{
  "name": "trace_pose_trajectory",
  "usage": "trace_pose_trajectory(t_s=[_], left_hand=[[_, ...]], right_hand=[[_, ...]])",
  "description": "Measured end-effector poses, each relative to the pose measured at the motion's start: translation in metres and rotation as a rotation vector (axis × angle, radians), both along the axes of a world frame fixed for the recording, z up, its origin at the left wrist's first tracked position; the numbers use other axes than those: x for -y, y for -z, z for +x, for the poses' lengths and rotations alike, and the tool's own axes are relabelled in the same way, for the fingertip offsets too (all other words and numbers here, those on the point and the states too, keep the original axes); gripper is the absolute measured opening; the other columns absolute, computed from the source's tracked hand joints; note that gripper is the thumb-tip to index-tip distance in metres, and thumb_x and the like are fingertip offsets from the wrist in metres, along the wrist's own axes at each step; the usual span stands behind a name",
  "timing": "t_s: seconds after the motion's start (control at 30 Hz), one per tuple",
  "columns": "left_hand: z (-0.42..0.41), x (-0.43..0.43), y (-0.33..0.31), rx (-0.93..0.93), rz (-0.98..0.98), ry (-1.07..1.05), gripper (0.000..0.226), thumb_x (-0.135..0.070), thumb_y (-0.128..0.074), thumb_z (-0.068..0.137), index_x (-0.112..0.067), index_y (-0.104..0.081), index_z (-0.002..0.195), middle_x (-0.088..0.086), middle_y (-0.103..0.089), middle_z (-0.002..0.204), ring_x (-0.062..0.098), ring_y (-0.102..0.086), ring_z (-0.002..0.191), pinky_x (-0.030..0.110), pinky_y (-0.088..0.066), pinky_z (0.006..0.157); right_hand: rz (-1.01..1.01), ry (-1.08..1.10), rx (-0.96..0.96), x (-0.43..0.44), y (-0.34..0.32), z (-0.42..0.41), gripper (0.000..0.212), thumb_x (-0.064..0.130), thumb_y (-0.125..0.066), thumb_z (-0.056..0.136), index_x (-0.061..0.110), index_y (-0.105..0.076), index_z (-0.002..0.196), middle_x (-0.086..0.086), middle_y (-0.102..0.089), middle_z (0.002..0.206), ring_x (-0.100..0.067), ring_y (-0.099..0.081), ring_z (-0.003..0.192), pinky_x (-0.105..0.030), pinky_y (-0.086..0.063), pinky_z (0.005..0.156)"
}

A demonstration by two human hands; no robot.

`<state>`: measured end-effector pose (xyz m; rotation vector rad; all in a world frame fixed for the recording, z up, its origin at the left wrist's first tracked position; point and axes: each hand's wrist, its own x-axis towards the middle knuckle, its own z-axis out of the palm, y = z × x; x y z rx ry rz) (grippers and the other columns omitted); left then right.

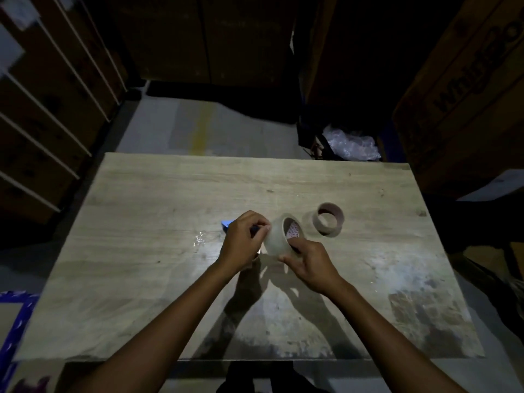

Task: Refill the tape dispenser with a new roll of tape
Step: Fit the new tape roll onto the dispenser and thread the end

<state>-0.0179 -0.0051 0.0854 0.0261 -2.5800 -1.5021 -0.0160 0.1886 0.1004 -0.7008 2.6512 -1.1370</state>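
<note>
over the near middle of the table (141, 208), the right hand (309, 265) curls round the lower rim of the new roll of tape (276, 239) while the left hand (243, 239) pinches its outer face, seemingly hunting the loose end; a slanted pick could split the film or let it stick back. beyond, a blue piece (226, 223), perhaps the dispenser, hides behind the left hand, and the empty core (327, 218) lies near, easy to knock.
</note>
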Motion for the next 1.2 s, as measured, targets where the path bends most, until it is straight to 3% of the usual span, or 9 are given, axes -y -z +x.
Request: trace_pose_trajectory(t_s=[0.07, 0.17, 0.27, 0.37, 0.5, 0.67, 0.9, 1.07, 1.2], left_hand=[[0.006, 0.011, 0.0, -0.029, -0.046, 0.001, 0.003, -0.007, -0.067, 0.089, -0.006, -0.07, 0.089, 0.002, -0.067, 0.091, 0.009, -0.064, 0.08, 0.015, -0.051, 0.071], [0.014, 0.025, -0.003, -0.051, -0.085, -0.017, 0.004, -0.008, -0.067, 0.09, -0.007, -0.068, 0.086, -0.001, -0.064, 0.086, 0.004, -0.059, 0.073, 0.007, -0.044, 0.068], [0.02, 0.038, 0.0, -0.034, -0.086, -0.037, 0.005, -0.009, -0.067, 0.089, -0.01, -0.067, 0.084, 0.0, -0.064, 0.084, 0.01, -0.061, 0.071, 0.016, -0.049, 0.065], [0.026, 0.05, 0.008, -0.009, -0.037, -0.055, 0.004, -0.012, -0.068, 0.087, -0.011, -0.068, 0.083, 0.001, -0.065, 0.085, 0.013, -0.064, 0.073, 0.027, -0.054, 0.065], [0.046, 0.058, 0.02, 0.058, 0.036, -0.047, 0.004, -0.012, -0.069, 0.088, -0.01, -0.071, 0.089, -0.001, -0.067, 0.092, 0.011, -0.065, 0.08, 0.021, -0.055, 0.068], [0.074, 0.056, 0.044, 0.159, 0.008, -0.058, 0.003, -0.012, -0.066, 0.09, -0.013, -0.068, 0.088, -0.002, -0.065, 0.09, 0.006, -0.063, 0.08, 0.013, -0.051, 0.067], [0.085, 0.058, 0.064, 0.139, -0.067, -0.097, 0.006, -0.01, -0.067, 0.089, -0.015, -0.066, 0.087, -0.004, -0.058, 0.086, 0.004, -0.058, 0.073, 0.014, -0.048, 0.065], [0.071, 0.062, 0.061, 0.134, -0.026, -0.107, 0.007, -0.007, -0.067, 0.086, -0.014, -0.065, 0.085, -0.002, -0.061, 0.087, 0.006, -0.06, 0.077, 0.016, -0.05, 0.067], [0.055, 0.064, 0.058, 0.18, 0.023, -0.138, 0.005, -0.01, -0.068, 0.087, -0.013, -0.065, 0.085, -0.003, -0.065, 0.089, 0.005, -0.064, 0.079, 0.015, -0.053, 0.065]], right_hand=[[0.007, -0.033, -0.01, 0.01, 0.0, 0.001, 0.021, 0.03, -0.069, 0.086, 0.013, -0.071, 0.098, -0.002, -0.07, 0.085, -0.016, -0.062, 0.071, -0.033, -0.049, 0.061], [0.016, -0.073, -0.032, 0.023, -0.002, 0.002, 0.019, 0.028, -0.069, 0.085, 0.011, -0.068, 0.093, 0.017, -0.058, 0.079, -0.006, -0.05, 0.069, -0.018, -0.039, 0.061], [0.012, -0.094, -0.05, 0.035, -0.004, 0.005, 0.015, 0.024, -0.072, 0.082, 0.012, -0.063, 0.087, 0.028, -0.041, 0.075, 0.001, -0.038, 0.07, -0.006, -0.032, 0.063], [0.011, -0.116, -0.027, 0.042, 0.001, 0.008, 0.017, 0.027, -0.071, 0.081, 0.013, -0.061, 0.084, 0.022, -0.046, 0.076, -0.001, -0.042, 0.07, -0.012, -0.033, 0.062], [0.068, -0.143, 0.039, 0.049, 0.011, 0.018, 0.028, 0.039, -0.067, 0.08, 0.012, -0.064, 0.087, 0.002, -0.06, 0.087, -0.016, -0.057, 0.077, -0.032, -0.046, 0.065], [0.222, -0.173, 0.106, 0.058, 0.02, 0.041, 0.033, 0.036, -0.068, 0.08, 0.018, -0.069, 0.107, -0.004, -0.069, 0.112, -0.023, -0.063, 0.099, -0.031, -0.049, 0.08], [0.397, -0.257, -0.043, 0.07, 0.029, 0.05, 0.039, 0.032, -0.066, 0.082, 0.012, -0.068, 0.115, -0.01, -0.062, 0.131, -0.03, -0.058, 0.117, -0.037, -0.046, 0.096], [0.43, -0.225, -0.176, 0.081, 0.024, 0.042, 0.021, 0.025, -0.069, 0.084, 0.014, -0.076, 0.101, -0.006, -0.071, 0.108, -0.024, -0.063, 0.097, -0.033, -0.048, 0.085], [0.495, -0.23, -0.205, 0.086, 0.028, 0.029, 0.017, 0.019, -0.073, 0.081, 0.015, -0.077, 0.097, -0.004, -0.072, 0.098, -0.024, -0.063, 0.096, -0.036, -0.049, 0.089]])
